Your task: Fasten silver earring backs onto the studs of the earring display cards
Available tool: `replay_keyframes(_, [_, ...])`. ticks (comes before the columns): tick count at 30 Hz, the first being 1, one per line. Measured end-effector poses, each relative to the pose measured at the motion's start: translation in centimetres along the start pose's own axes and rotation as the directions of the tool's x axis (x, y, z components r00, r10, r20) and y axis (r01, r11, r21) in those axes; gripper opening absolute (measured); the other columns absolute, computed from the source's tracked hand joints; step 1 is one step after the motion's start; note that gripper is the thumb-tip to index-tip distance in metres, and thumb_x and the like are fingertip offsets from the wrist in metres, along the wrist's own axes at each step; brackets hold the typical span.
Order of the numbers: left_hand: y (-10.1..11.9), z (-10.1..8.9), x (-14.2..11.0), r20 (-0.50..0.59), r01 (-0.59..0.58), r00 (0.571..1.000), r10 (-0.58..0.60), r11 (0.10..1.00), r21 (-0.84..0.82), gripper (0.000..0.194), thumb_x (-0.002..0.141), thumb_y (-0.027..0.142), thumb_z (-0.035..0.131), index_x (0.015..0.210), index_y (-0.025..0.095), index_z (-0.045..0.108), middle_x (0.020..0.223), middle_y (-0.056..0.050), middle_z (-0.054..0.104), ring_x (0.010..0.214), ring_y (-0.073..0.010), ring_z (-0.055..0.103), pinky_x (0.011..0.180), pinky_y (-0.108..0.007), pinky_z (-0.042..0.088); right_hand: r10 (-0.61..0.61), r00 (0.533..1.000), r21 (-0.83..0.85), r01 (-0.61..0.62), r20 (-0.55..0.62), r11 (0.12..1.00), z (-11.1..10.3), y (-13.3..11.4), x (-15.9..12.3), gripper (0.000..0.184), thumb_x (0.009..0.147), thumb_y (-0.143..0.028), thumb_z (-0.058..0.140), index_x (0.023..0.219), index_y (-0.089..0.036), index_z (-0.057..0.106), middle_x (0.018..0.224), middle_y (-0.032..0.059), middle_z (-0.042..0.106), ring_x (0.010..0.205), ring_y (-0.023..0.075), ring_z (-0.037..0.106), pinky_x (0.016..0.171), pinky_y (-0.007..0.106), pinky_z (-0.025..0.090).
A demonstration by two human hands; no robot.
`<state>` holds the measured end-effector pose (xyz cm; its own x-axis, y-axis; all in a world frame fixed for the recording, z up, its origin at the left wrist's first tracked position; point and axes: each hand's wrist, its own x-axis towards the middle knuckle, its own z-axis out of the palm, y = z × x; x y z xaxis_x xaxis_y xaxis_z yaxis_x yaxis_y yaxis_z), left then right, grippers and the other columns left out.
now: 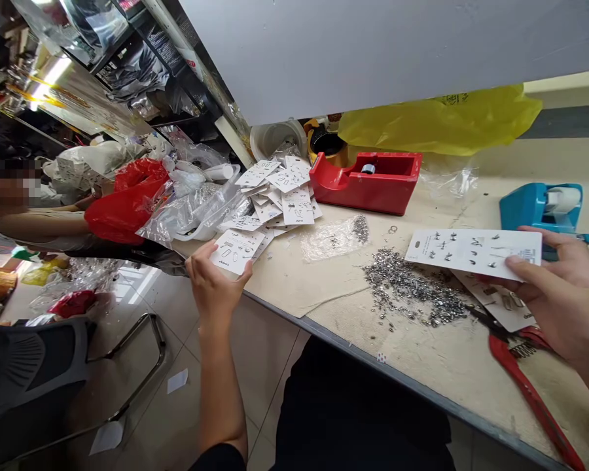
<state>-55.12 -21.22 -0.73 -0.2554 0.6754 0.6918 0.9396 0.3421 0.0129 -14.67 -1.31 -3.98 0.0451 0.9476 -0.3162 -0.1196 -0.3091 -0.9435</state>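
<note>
My left hand [218, 284] is closed on a white earring card [236, 250] at the table's front edge, thumb and fingers at its sides. That card carries small metal pieces and lies beside a heap of similar cards [294, 176]. On the right, my right hand [564, 281] pinches another earring card [471, 252] by its end, above the table, with several small earrings fixed on it. Under it lies a further card [503, 304], partly hidden. A pile of small metal parts [412, 288] spreads just left of it. Red-handled pliers [525, 386] lie below my right hand.
A red tape dispenser [368, 186] and a blue tape dispenser [525, 206] stand along the back. Between heap and pile lies a clear bag [331, 239]. A yellow plastic bag [436, 124] hangs behind. Another person's arm [44, 230] is at left, near a red bag [127, 203].
</note>
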Motion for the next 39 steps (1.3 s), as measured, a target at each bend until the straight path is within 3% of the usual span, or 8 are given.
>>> replay_keyframes(4, [0.3, -1.2, -0.6, -0.028, -0.071, 0.997, 0.072, 0.997, 0.039, 0.056, 0.081, 0.041, 0.074, 0.122, 0.017, 0.044, 0.125, -0.02, 0.06, 0.118, -0.0343, 0.06, 0.105, -0.051, 0.045, -0.041, 0.993, -0.111, 0.053, 0.107, 0.992, -0.8, 1.1, 0.5, 0.104, 0.042, -0.026, 0.088, 0.138, -0.031, 0.049, 0.082, 0.0008, 0.069, 0.065, 0.0165, 0.067, 0.055, 0.022, 0.06])
replay_keyframes(7, [0.3, -1.9, -1.1, -0.052, -0.079, 0.995, 0.081, 0.995, 0.053, 0.059, 0.077, 0.045, 0.077, 0.119, 0.02, 0.043, 0.126, -0.018, 0.06, 0.119, -0.0343, 0.06, 0.105, -0.053, 0.045, -0.138, 0.974, -0.241, 0.18, 0.18, 0.954, -1.3, 1.8, 0.7, 0.099, 0.054, -0.038, 0.086, 0.144, -0.031, 0.045, 0.107, 0.0083, 0.07, 0.096, 0.0254, 0.071, 0.081, 0.036, 0.065])
replay_keyframes(10, [0.3, -2.6, -1.2, -0.112, -0.128, 0.985, 0.135, 0.99, 0.063, 0.062, 0.074, 0.05, 0.077, 0.116, 0.022, 0.042, 0.127, -0.017, 0.059, 0.115, -0.0325, 0.06, 0.102, -0.052, 0.046, -0.223, 0.963, -0.434, 0.268, 0.153, 0.86, -1.0, 1.7, 0.4, 0.092, 0.068, -0.045, 0.072, 0.152, -0.028, 0.039, 0.132, 0.0145, 0.059, 0.126, 0.0374, 0.059, 0.108, 0.056, 0.052])
replay_keyframes(13, [0.6, -3.1, -1.1, -0.177, -0.171, 0.968, 0.18, 0.983, 0.063, 0.06, 0.078, 0.054, 0.073, 0.118, 0.022, 0.042, 0.129, -0.017, 0.056, 0.115, -0.0315, 0.056, 0.1, -0.051, 0.046, -0.243, 0.967, -0.648, 0.235, 0.079, 0.725, -0.2, 0.6, -0.3, 0.094, 0.069, -0.046, 0.061, 0.155, -0.013, 0.04, 0.142, 0.0233, 0.049, 0.125, 0.0457, 0.058, 0.112, 0.067, 0.045])
replay_keyframes(19, [2.9, -2.1, -1.0, -0.242, -0.25, 0.941, 0.236, 0.968, -0.028, 0.065, 0.082, 0.064, 0.066, 0.127, 0.021, 0.046, 0.123, -0.015, 0.056, 0.113, -0.0291, 0.055, 0.1, -0.047, 0.05, -0.309, 0.945, -0.735, 0.287, 0.11, 0.615, 0.8, -0.5, -0.9, 0.095, 0.065, -0.043, 0.053, 0.148, 0.001, 0.047, 0.139, 0.0313, 0.045, 0.139, 0.0463, 0.047, 0.121, 0.062, 0.036])
replay_keyframes(30, [13.2, 3.1, -0.4, -0.348, -0.337, 0.915, 0.202, 0.858, -0.388, 0.069, 0.087, 0.072, 0.056, 0.132, 0.022, 0.047, 0.116, -0.012, 0.06, 0.107, -0.0247, 0.06, 0.099, -0.04, 0.053, -0.43, 0.874, -0.746, 0.44, 0.227, 0.5, -0.4, 1.6, 0.2, 0.083, 0.074, -0.046, 0.052, 0.144, -0.001, 0.051, 0.134, 0.0276, 0.05, 0.136, 0.0419, 0.049, 0.117, 0.062, 0.04])
replay_keyframes(37, [15.1, 3.9, -0.7, -0.338, -0.308, 0.931, 0.14, 0.799, -0.516, 0.071, 0.087, 0.075, 0.051, 0.136, 0.022, 0.045, 0.12, -0.011, 0.059, 0.109, -0.0245, 0.06, 0.097, -0.04, 0.053, -0.525, 0.799, -0.753, 0.532, 0.293, 0.388, -0.5, 1.6, 0.1, 0.073, 0.083, -0.048, 0.047, 0.14, -0.002, 0.056, 0.133, 0.027, 0.056, 0.131, 0.0455, 0.05, 0.113, 0.071, 0.035])
replay_keyframes(39, [15.4, 4.0, -0.8, -0.322, -0.307, 0.935, 0.145, 0.784, -0.539, 0.074, 0.088, 0.073, 0.053, 0.138, 0.019, 0.045, 0.121, -0.013, 0.059, 0.111, -0.0246, 0.06, 0.098, -0.039, 0.053, -0.557, 0.771, -0.697, 0.581, 0.307, 0.42, -0.4, 1.4, -0.4, 0.067, 0.086, -0.047, 0.049, 0.138, -0.006, 0.058, 0.132, 0.0242, 0.059, 0.131, 0.0431, 0.051, 0.113, 0.069, 0.036])
